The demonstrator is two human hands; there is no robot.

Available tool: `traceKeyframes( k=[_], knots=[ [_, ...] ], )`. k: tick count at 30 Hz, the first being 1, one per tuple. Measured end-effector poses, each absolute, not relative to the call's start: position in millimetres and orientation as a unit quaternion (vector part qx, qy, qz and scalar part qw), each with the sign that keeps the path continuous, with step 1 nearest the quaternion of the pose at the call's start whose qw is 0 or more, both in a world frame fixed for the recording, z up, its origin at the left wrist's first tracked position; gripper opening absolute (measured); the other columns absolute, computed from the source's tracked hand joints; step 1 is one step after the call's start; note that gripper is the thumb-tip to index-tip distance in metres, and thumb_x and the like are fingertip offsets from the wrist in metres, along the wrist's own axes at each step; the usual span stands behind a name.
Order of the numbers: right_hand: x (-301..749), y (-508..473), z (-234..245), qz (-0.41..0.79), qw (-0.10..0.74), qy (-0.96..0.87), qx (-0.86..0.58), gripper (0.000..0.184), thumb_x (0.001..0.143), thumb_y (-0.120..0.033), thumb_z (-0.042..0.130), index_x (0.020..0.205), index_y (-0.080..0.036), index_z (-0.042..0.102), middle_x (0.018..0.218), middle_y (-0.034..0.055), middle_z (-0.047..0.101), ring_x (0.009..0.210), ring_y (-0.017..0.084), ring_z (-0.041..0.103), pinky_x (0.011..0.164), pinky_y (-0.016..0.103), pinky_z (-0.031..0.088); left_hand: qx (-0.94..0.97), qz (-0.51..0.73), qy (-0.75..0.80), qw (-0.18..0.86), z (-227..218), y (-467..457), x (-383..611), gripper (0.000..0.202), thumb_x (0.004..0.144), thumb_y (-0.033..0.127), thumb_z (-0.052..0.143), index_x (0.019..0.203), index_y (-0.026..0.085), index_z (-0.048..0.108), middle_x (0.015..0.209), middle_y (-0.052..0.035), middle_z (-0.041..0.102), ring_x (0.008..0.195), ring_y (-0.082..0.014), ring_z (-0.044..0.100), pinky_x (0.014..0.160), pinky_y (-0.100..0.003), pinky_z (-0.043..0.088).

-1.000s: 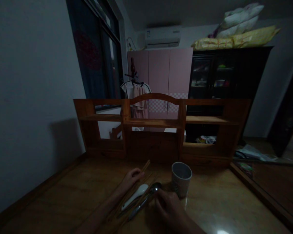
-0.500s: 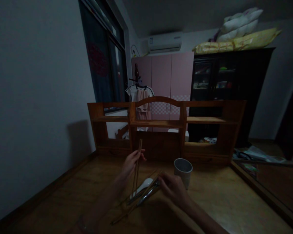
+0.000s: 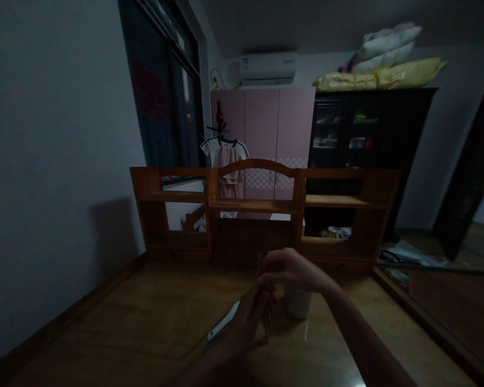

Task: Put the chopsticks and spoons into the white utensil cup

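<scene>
- Head view: the room was dim. A wooden desk [image 3: 116, 328] filled the lower part of the view, with a bare wall on the left.
- A low wooden shelf unit [image 3: 262, 207] stood along the back edge of the desk, with an arched middle section and open compartments on both sides.
- The right hand [image 3: 290, 271] was raised above the desk in front of the shelf unit, its fingers curled in and pinched at the top of a bundle of chopsticks [image 3: 266, 317].
- The chopsticks stood nearly upright, their lower ends down at the desk surface.
- The left hand [image 3: 252, 312] was lower and nearer the camera, closed around the middle of the same chopsticks; in the poor light the exact finger positions could not be made out.
- A pale cup [image 3: 298, 302] stood upright on the desk just to the right of the chopsticks, partly hidden behind the right hand and wrist.
- A white spoon [image 3: 222, 327] lay flat on the desk just left of the left hand, angled toward the near left.
- Behind the shelf unit stood a pink wardrobe [image 3: 266, 134], with an air conditioner [image 3: 268, 67] mounted on the wall above it.
- To its right was a dark cabinet [image 3: 371, 140] with glass doors, and bundled bedding [image 3: 381, 67] lay piled on its top.
- Clothes [image 3: 225, 158] hung on a stand in front of the wardrobe, beside a dark window [image 3: 161, 91] on the left.
</scene>
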State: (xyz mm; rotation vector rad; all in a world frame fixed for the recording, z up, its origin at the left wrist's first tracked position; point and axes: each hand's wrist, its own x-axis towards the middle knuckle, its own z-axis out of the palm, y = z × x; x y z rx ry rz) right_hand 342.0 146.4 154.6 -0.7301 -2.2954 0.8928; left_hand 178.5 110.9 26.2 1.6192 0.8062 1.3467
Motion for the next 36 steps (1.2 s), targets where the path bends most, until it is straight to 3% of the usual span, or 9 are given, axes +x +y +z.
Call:
traceKeyframes(
  k=[7,14,25,36],
  knots=[
    [345,158,155,0.399,0.247,-0.842,-0.268,0.029,0.085,-0.044,0.069,0.084,-0.015,0.069,0.076,0.005,0.072,0.072,0.02,0.069,0.06,0.024,0.05,0.69,0.447,0.395,0.41,20,99,180,0.031,0.1,0.045,0.034,0.101,0.021,0.054,0.087,-0.0028,0.063,0.075,-0.0137,0.056,0.068,-0.025,0.044],
    [353,162,159,0.408,0.245,-0.838,-0.267,0.03,0.084,-0.044,0.07,0.082,-0.014,0.069,0.075,0.0055,0.072,0.07,0.02,0.069,0.059,0.024,0.051,0.704,0.449,0.393,0.385,8,107,182,0.033,0.1,0.044,0.035,0.095,0.019,0.056,0.079,-0.0022,0.061,0.07,-0.0134,0.054,0.066,-0.025,0.041],
    [355,158,160,0.436,0.226,-0.832,-0.258,0.025,0.084,-0.037,0.071,0.098,-0.016,0.072,0.081,0.0048,0.073,0.075,0.021,0.071,0.066,0.028,0.055,0.692,0.372,0.401,0.472,11,101,179,0.036,0.1,0.048,0.029,0.096,0.02,0.053,0.085,-0.0022,0.06,0.064,-0.0112,0.052,0.055,-0.021,0.042],
    [352,154,156,0.404,0.226,-0.844,-0.271,0.022,0.085,-0.038,0.07,0.09,-0.017,0.072,0.075,0.0036,0.072,0.071,0.02,0.07,0.06,0.025,0.053,0.661,0.387,0.392,0.509,6,99,180,0.04,0.097,0.056,0.03,0.097,0.02,0.049,0.079,-0.001,0.056,0.06,-0.01,0.048,0.045,-0.017,0.039]
  ],
)
